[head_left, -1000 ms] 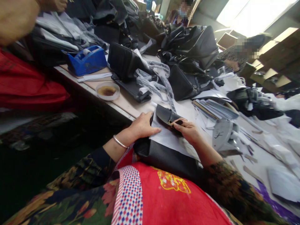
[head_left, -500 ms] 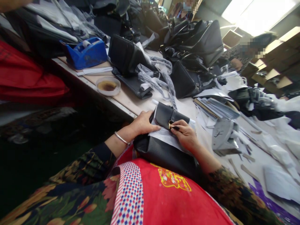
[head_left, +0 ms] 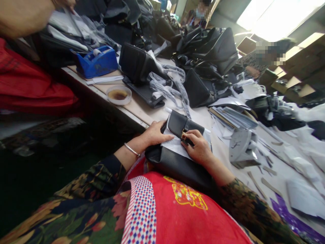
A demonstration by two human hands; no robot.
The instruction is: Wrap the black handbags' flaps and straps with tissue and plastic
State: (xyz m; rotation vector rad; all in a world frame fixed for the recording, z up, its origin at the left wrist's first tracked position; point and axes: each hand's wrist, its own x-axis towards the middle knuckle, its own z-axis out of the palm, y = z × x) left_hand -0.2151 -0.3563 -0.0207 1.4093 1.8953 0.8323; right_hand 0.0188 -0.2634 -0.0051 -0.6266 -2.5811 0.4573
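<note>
A black leather bag [head_left: 181, 166] rests against my apron at the table's edge. White tissue paper [head_left: 175, 145] lies on it, under a small black flap [head_left: 177, 122] with a strap and a gold buckle [head_left: 183, 133]. My left hand [head_left: 155, 134] grips the bag's left side, thumb on top of the paper and the other fingers hidden beneath. At the buckle, my right hand [head_left: 199, 149] is closed, with its thumb and fingertips pinching the black strap. The strap's end is mostly covered by those fingers.
A blue tape dispenser [head_left: 98, 62] and a round dish of brown residue [head_left: 119, 94] sit near the table's left edge. Black bags [head_left: 215, 51] are heaped behind. A white marked piece [head_left: 242, 149] lies right. A co-worker's arm [head_left: 25, 17] reaches in at top left.
My right hand has shifted slightly, its fingers now curled closer over the buckle and strap. My left hand stays put. The co-worker's arm has come further into view at top left.
</note>
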